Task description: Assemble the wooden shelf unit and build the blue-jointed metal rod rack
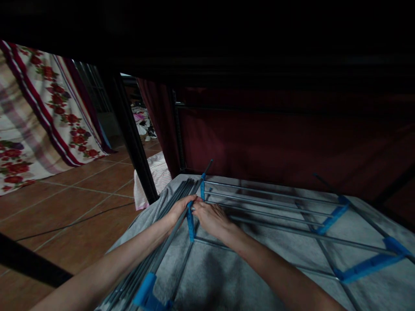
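A partly joined rack of grey metal rods and blue plastic connectors lies on a grey cloth. My left hand (181, 207) is closed at the long side pole (168, 239), with its fingertips against a blue connector (191, 226). On the connector's other side, my right hand (209, 215) pinches the end of a metal crossbar (311, 237) close to the connector. The fingers hide the exact joint. The crossbar runs right to another blue connector (394, 246). More crossbars (269, 199) span the rack behind it.
A bundle of loose metal rods (175, 194) lies left of the rack. The grey cloth (227, 276) covers a bed-like surface inside a black frame (129, 134). A dark red curtain (275, 142) hangs behind. A floral cloth (58, 108) hangs over the tiled floor (87, 194).
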Demonstrator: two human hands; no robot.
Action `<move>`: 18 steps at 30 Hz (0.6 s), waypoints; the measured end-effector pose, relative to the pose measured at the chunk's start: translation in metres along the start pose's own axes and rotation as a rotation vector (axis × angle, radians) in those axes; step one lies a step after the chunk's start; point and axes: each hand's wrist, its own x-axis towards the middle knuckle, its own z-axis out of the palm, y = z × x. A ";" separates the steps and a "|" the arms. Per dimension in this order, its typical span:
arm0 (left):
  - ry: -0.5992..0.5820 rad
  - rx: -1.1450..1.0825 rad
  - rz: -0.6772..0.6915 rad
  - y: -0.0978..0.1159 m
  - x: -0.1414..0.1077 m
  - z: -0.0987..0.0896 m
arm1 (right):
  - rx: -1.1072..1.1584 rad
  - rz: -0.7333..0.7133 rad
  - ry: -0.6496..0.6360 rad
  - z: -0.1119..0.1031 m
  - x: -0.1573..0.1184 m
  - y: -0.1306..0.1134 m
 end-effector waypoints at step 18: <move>0.064 0.003 0.042 0.001 -0.007 0.008 | 0.028 -0.005 -0.041 0.000 0.002 0.005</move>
